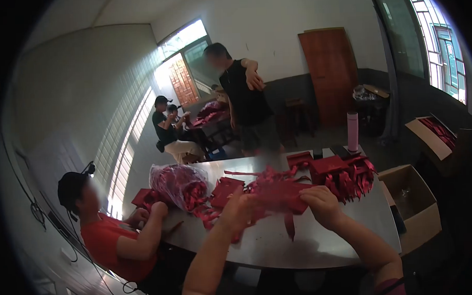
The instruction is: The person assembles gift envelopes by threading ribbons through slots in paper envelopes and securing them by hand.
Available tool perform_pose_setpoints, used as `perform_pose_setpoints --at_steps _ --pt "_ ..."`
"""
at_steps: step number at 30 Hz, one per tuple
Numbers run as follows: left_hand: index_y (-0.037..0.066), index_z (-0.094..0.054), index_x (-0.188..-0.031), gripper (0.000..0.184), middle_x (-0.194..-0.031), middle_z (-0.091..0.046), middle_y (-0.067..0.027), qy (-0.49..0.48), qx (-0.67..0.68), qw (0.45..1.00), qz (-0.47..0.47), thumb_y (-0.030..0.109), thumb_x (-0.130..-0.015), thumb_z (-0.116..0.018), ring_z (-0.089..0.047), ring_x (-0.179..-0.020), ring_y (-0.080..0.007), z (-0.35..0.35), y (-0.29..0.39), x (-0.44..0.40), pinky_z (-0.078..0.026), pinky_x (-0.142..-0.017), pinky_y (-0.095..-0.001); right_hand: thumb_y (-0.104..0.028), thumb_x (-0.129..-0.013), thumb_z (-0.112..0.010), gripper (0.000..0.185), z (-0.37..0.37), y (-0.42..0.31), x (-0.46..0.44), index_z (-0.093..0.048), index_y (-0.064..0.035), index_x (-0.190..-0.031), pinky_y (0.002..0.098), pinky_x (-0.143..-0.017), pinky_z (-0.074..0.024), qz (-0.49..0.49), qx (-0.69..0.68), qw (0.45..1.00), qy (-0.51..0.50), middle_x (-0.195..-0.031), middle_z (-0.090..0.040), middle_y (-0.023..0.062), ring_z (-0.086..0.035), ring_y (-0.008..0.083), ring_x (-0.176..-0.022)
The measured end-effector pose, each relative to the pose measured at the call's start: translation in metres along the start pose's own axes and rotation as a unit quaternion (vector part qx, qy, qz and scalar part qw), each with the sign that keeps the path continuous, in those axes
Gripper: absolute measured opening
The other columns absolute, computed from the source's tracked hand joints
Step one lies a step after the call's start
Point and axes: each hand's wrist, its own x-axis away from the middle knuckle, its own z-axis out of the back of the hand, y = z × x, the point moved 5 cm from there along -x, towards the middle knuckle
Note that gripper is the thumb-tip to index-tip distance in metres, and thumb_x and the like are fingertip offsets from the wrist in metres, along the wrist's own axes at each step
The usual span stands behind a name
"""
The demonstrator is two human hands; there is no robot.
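Observation:
A dark red paper gift bag, blurred by motion, is held up over the metal table, a ribbon hanging below it. My right hand pinches the bag's right end between thumb and fingers. At the left end of the bag is my left hand, smeared by motion, so its grip is unclear. Just behind the left hand lies another red bag. Beyond the held bag, loose red ribbons form a tangled heap. To the right, a stack of red bags has many ribbon ends drooping from it.
A clear plastic sack of red ribbons sits on the metal table. A person in red works at the left; another stands beyond the table. A pink bottle stands at the back right, above an open cardboard box.

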Motion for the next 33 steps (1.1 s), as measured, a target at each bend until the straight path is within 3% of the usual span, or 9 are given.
perform_pose_setpoints --at_steps 4,7,9,10,11,14,20,26,33 --pt "0.006 -0.051 -0.135 0.047 -0.124 -0.063 -0.0135 0.004 0.103 0.987 0.125 0.037 -0.1 -0.046 -0.061 -0.114 -0.027 -0.02 -0.038 0.016 -0.047 -0.1 -0.0443 0.0 -0.079 -0.062 0.027 -0.002 -0.014 0.003 -0.064 -0.0075 -0.105 0.0437 -0.102 -0.0448 0.078 0.032 0.994 -0.065 -0.116 -0.066 0.0087 -0.062 0.0258 -0.113" --pt "0.007 -0.051 -0.133 0.04 -0.12 -0.064 -0.0121 -0.005 0.147 0.986 0.075 0.026 -0.098 -0.052 -0.065 -0.104 -0.0261 -0.033 -0.05 0.027 -0.054 -0.088 -0.0419 -0.001 -0.08 -0.061 0.03 -0.005 -0.012 0.022 -0.065 -0.0079 -0.109 0.0446 -0.108 -0.0386 0.09 0.059 0.99 -0.096 -0.127 -0.059 0.0149 -0.054 0.0291 -0.125" --pt "0.005 -0.052 -0.129 0.034 -0.114 -0.066 -0.0121 -0.02 0.131 0.991 0.033 0.017 -0.097 -0.053 -0.069 -0.089 -0.0239 -0.008 -0.066 0.026 -0.059 -0.074 -0.0371 -0.003 -0.081 -0.061 0.051 -0.015 0.006 0.044 -0.054 -0.0066 -0.131 0.0455 -0.111 -0.0344 -0.073 -0.022 0.996 -0.05 -0.143 -0.044 0.0189 -0.043 0.0325 -0.135" --pt "0.004 -0.052 -0.127 0.032 -0.111 -0.066 -0.0122 -0.005 0.075 0.997 0.035 0.015 -0.097 -0.052 -0.069 -0.084 -0.0226 -0.015 -0.069 0.031 -0.059 -0.07 -0.0344 -0.005 -0.082 -0.062 0.061 -0.02 0.013 0.063 -0.043 -0.0048 -0.14 0.0454 -0.112 -0.0329 -0.269 -0.314 0.91 0.003 -0.149 -0.036 0.0198 -0.038 0.0327 -0.138" --pt "0.003 -0.052 -0.126 0.03 -0.108 -0.067 -0.0123 -0.002 0.014 1.0 0.027 0.014 -0.098 -0.051 -0.069 -0.078 -0.0214 -0.026 -0.064 0.031 -0.059 -0.066 -0.0318 -0.006 -0.083 -0.063 0.073 -0.033 0.016 0.073 -0.031 -0.003 -0.149 0.0453 -0.113 -0.0315 -0.414 -0.556 0.713 0.103 -0.154 -0.027 0.0208 -0.033 0.0329 -0.141" --pt "0.0 -0.05 -0.128 0.032 -0.11 -0.066 -0.0147 0.054 -0.007 0.998 0.012 0.011 -0.097 -0.05 -0.069 -0.074 -0.0227 -0.047 -0.082 0.031 -0.059 -0.063 -0.0315 -0.008 -0.085 -0.064 0.086 -0.033 0.001 0.081 -0.013 -0.0007 -0.153 0.0431 -0.111 -0.0352 -0.535 -0.493 0.675 0.123 -0.157 -0.021 0.0199 -0.035 0.0301 -0.14" --pt "0.003 -0.05 -0.133 0.039 -0.116 -0.064 -0.0111 0.134 -0.127 0.982 -0.027 0.014 -0.096 -0.055 -0.067 -0.094 -0.0192 -0.016 -0.118 0.041 -0.058 -0.077 -0.0323 -0.002 -0.091 -0.055 0.046 -0.068 -0.006 0.091 -0.043 -0.0016 -0.135 0.0354 -0.086 -0.0569 -0.567 -0.577 0.575 0.126 -0.122 -0.059 0.0149 -0.065 0.0248 -0.101" --pt "0.003 -0.056 -0.124 0.033 -0.11 -0.065 -0.0052 0.17 0.072 0.981 -0.052 0.01 -0.093 -0.062 -0.064 -0.088 -0.0128 -0.045 -0.124 0.053 -0.052 -0.073 -0.0263 -0.003 -0.093 -0.051 0.032 -0.06 -0.011 0.067 -0.043 -0.0034 -0.123 0.033 -0.088 -0.0538 -0.519 -0.521 0.671 0.092 -0.119 -0.057 0.0147 -0.061 0.0203 -0.104" --pt "0.007 -0.055 -0.124 0.037 -0.103 -0.064 -0.0021 0.1 0.134 0.986 -0.018 0.007 -0.089 -0.065 -0.059 -0.088 -0.0093 -0.072 -0.156 0.049 -0.048 -0.073 -0.0245 -0.003 -0.093 -0.051 0.03 -0.068 -0.005 0.078 -0.044 -0.0033 -0.122 0.0322 -0.089 -0.0525 -0.532 -0.523 0.653 0.131 -0.118 -0.057 0.0134 -0.06 0.0188 -0.103"
